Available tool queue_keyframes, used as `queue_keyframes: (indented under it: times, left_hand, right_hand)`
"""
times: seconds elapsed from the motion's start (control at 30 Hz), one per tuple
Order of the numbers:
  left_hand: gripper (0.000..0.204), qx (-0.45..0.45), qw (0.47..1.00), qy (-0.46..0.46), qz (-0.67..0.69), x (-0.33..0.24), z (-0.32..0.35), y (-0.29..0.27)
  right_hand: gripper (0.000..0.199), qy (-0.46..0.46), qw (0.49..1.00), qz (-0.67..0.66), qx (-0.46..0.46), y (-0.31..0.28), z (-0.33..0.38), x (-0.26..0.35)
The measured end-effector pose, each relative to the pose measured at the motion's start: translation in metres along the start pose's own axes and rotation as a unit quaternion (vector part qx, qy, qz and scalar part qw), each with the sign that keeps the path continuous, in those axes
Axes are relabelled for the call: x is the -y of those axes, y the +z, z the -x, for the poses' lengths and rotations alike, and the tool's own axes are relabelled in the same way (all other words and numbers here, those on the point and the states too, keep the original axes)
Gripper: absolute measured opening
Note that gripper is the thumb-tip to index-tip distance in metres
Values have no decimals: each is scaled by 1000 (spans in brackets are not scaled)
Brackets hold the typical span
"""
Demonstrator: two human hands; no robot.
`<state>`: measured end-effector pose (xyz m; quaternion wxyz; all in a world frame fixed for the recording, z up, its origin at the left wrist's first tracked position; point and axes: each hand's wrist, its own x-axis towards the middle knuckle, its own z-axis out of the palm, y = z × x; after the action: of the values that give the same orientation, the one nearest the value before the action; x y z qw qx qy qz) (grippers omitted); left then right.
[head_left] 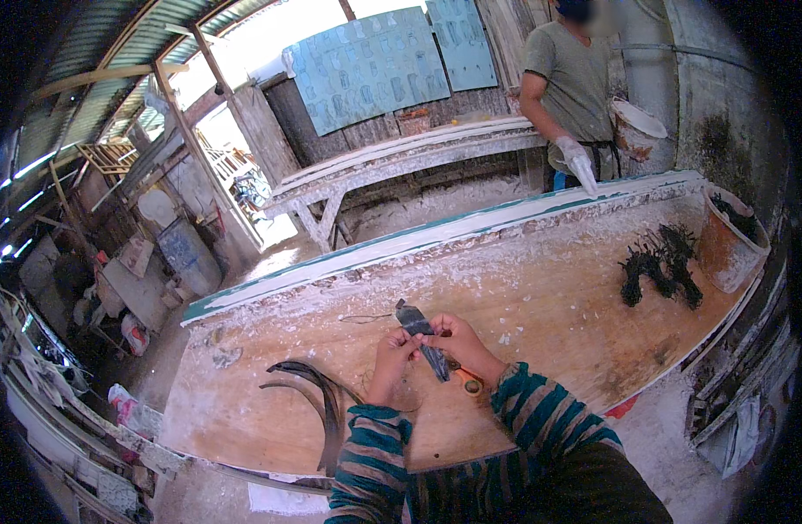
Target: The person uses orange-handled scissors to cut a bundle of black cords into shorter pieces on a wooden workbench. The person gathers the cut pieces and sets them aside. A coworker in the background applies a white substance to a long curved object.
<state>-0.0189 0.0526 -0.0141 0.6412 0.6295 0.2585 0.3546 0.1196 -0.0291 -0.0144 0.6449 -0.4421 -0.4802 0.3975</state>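
Note:
My left hand (392, 356) and my right hand (464, 342) meet over the near middle of the wooden table, fingers pinched together at a flat, dark, elongated piece (412, 318). The piece lies aslant, its far end beyond my fingers and its near end between my hands. What exactly it is, and whether a thin strand runs between my fingertips, I cannot make out. Beside my right wrist lies an orange-handled tool (469, 382), partly hidden by the hand. Several curved black strips (329, 410) rest left of my left forearm. A thin dark strand (363, 319) loops beyond my left hand.
A long white-coated board (436, 232) edges the table's (541, 306) far side. At right are tangled black bundles (661, 266) and an orange bucket (729, 253). A gloved co-worker (569, 96) stands beyond, touching the board. Behind stands a white-smeared bench (401, 155).

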Motion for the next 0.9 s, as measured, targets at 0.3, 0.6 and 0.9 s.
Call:
queue_keyframes:
  times: [0.3,0.6,0.9]
  left_hand:
    - [14,7,999,-23,21,-2,2,3]
    - [7,-70,992,0,104,-8,3,5]
    - [6,-95,982,-13,162,-17,5,5]
  right_hand:
    - [5,35,999,-34,-22,-6,-5,-12]
    - [8,70,978,-16,195,-4,-3,-19]
    - [9,124,966,-11,224,-8,0,-9]
